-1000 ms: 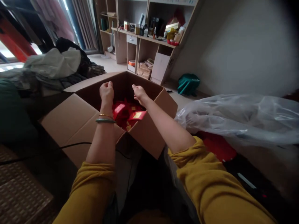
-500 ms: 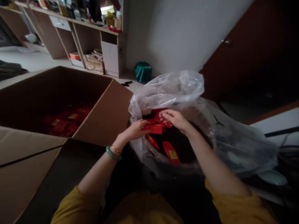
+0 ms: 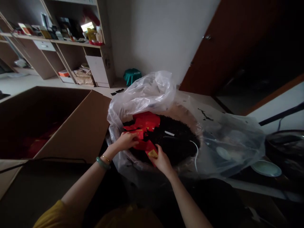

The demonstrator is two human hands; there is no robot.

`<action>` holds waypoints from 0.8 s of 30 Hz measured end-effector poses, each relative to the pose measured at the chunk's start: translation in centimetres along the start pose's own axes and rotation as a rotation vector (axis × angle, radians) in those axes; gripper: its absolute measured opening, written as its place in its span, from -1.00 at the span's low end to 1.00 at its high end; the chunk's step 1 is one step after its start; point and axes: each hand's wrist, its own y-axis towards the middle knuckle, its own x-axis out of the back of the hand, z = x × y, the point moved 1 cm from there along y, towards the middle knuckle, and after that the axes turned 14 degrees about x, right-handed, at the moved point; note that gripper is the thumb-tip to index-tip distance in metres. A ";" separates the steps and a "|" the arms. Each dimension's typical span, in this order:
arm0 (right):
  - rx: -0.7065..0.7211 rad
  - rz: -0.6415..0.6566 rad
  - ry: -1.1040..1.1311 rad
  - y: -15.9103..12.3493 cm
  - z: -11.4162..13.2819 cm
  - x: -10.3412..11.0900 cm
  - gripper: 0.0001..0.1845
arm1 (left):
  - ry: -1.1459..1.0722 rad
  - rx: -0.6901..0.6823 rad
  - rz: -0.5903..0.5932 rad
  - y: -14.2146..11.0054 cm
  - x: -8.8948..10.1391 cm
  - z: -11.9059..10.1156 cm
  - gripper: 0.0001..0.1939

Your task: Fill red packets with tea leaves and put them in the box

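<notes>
A round container lined with a clear plastic bag (image 3: 142,98) holds loose dark leaf-like material (image 3: 177,126) and a pile of red packets (image 3: 147,120). My left hand (image 3: 127,141), with a green bangle on its wrist, has its fingers curled on a red packet (image 3: 139,133) at the left of the pile. My right hand (image 3: 163,160) grips a red packet with a yellow label (image 3: 152,153) near the front, thumb on top. A small white strip (image 3: 169,133) and a white curved handle (image 3: 196,155) show in the dark material.
On the left stands an open cardboard box (image 3: 87,123) with red packets inside. Behind are a desk unit (image 3: 98,69) and a green covered bin (image 3: 132,77). To the right, a pale dish (image 3: 267,168) lies beside the bag's spread plastic.
My view has shifted, so the bag appears farther left. My right hand has moved down from above the pile and taken hold of the yellow-labelled packet. My left hand stays at the packets.
</notes>
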 end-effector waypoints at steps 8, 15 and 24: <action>-0.053 -0.392 0.864 3.4 -1.3 3.9 -0.51 | -0.379 0.190 -0.188 4.4 -0.1 -2.6 -0.73; -0.117 -0.321 1.111 4.6 0.6 3.1 -0.47 | -0.413 0.136 -0.108 3.9 -3.7 -8.0 -0.69; -0.225 -0.447 1.083 5.1 -0.6 4.0 -0.62 | 0.296 0.202 -0.072 2.6 0.1 1.4 -0.11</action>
